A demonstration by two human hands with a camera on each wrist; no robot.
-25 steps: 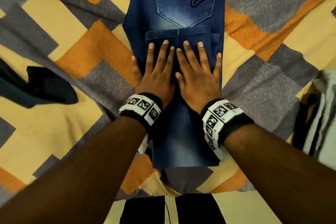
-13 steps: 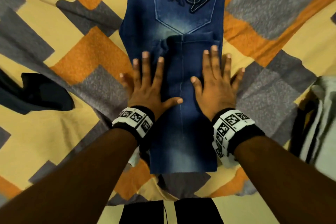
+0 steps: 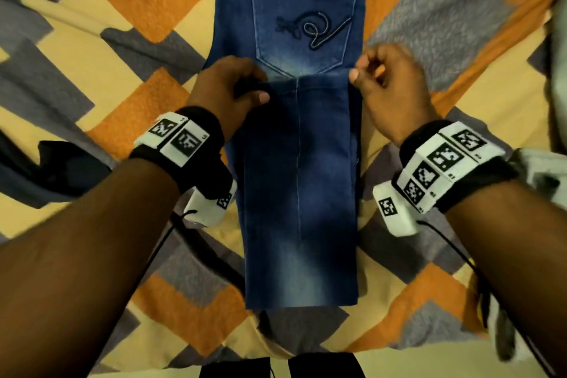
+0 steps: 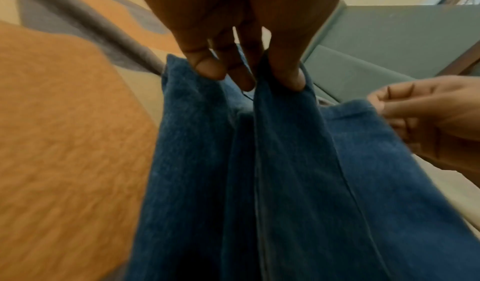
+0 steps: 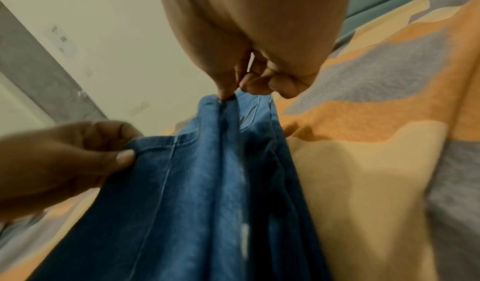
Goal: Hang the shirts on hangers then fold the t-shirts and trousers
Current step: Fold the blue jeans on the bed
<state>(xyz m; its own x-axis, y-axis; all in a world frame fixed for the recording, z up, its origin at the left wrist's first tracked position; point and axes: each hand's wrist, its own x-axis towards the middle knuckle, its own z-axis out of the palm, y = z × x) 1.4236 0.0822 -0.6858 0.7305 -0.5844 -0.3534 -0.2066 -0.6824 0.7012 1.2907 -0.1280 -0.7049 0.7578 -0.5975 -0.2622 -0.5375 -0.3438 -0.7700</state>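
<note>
Far left, a dark garment (image 3: 46, 163) lies crumpled on the patterned bedspread (image 3: 129, 9). Moving in, the left hand (image 3: 227, 86) is curled, thumb on top and fingers tucked under, pinching the left corner of the folded-up hem. Dead centre, the blue jeans (image 3: 300, 193) lie flat on the bedspread, legs doubled back so the hem edge sits just below the embroidered back pocket (image 3: 303, 24). Over to the right hand (image 3: 389, 83), thumb and curled fingers nipping the right corner of that hem. Far right, a pale striped garment (image 3: 546, 169) lies at the edge
</note>
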